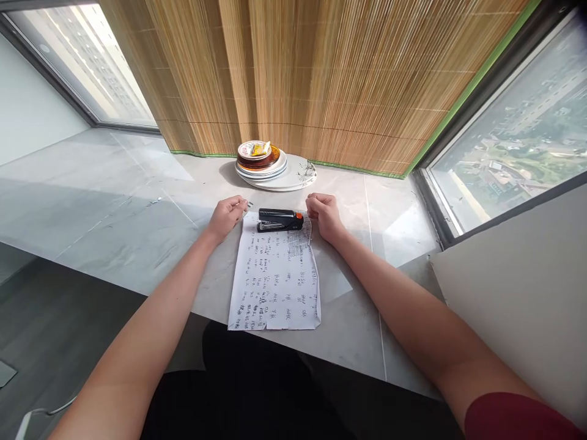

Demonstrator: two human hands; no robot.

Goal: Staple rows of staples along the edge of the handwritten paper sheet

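The left hand [228, 217] is closed, its fingertips drawn together right at a small dark piece [250, 204]; whether they pinch it or it lies just beyond them, I cannot tell. The right hand [323, 214] is curled into a loose fist, and whether anything is inside it cannot be seen. Between the two hands a black stapler [279, 219] lies on its side across the far end of a handwritten paper sheet [275, 281], its orange-marked end to the right, near the fist. The sheet runs toward the near edge of the grey tiled countertop [119, 226]. Beyond the hands, a stack of plates [261, 168] sits on the left part of a white oval platter [300, 177], topped by a yellow packet [259, 149]. A bamboo blind [298, 79] hangs at the far side.
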